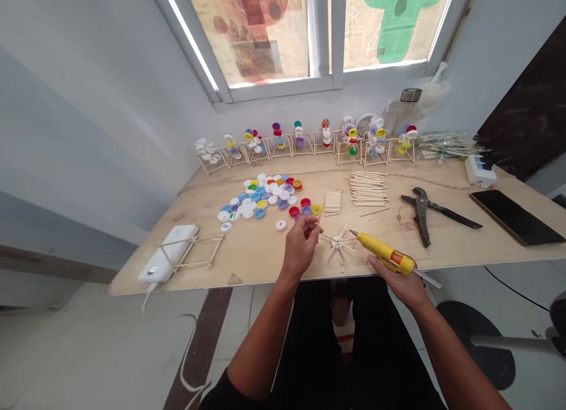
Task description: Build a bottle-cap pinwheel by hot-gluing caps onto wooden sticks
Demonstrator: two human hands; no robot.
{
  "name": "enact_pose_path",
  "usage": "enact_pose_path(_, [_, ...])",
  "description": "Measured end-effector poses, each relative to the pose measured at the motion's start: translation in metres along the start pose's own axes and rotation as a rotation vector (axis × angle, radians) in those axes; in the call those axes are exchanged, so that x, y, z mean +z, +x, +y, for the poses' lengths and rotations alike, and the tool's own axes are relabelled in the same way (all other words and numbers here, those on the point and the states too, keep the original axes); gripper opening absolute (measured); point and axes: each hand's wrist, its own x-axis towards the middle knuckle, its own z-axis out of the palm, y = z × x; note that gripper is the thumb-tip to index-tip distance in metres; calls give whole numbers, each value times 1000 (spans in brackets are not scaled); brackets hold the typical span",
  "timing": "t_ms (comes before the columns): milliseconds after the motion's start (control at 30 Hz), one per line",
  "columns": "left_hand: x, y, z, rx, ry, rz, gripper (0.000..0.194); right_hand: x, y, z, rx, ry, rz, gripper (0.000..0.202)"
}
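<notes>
My right hand [404, 286] is wrapped around a yellow hot glue gun [382, 251], its nozzle aimed left and a pale glue stick [427, 277] poking out behind. Just left of the nozzle, a spoked wheel of short wooden sticks around a white bottle cap [337, 242] lies near the table's front edge. My left hand [301, 245] is closed in a pinch beside this wheel, with a small wooden stick [319, 220] at its fingertips. Red, purple and yellow caps [306, 210] lie just beyond that hand.
Loose bottle caps [265, 195] spread over the table's left middle. Stick piles [368, 189] lie beyond the wheel, with pliers [422, 212] and a phone [517, 217] to the right. Cap-wheel models on stick frames [278, 145] line the back. A stick frame [215, 254] leans on a white power bank [170, 254].
</notes>
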Motion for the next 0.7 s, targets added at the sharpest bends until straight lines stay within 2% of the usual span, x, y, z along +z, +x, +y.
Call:
enact_pose_path(100, [-4, -22, -2, -147, -186, -11, 21, 0, 0, -4, 28, -28, 31, 29])
enact_pose_path(267, [-7, -42, 1, -265, -265, -44, 22, -2, -6, -14, 46, 32, 61, 30])
enact_pose_path(400, [-5, -50, 1, -299, -289, -94, 28, -3, -18, -16, -85, -10, -10, 29])
enact_pose_path(567, [-4, -57, 0, -294, -272, -156, 30, 2, -35, -19, -255, -200, -184, 23])
enact_pose_path(700, [-6, -59, 1, -292, -274, -185, 31, 6, -40, -22, -305, -273, -184, 26])
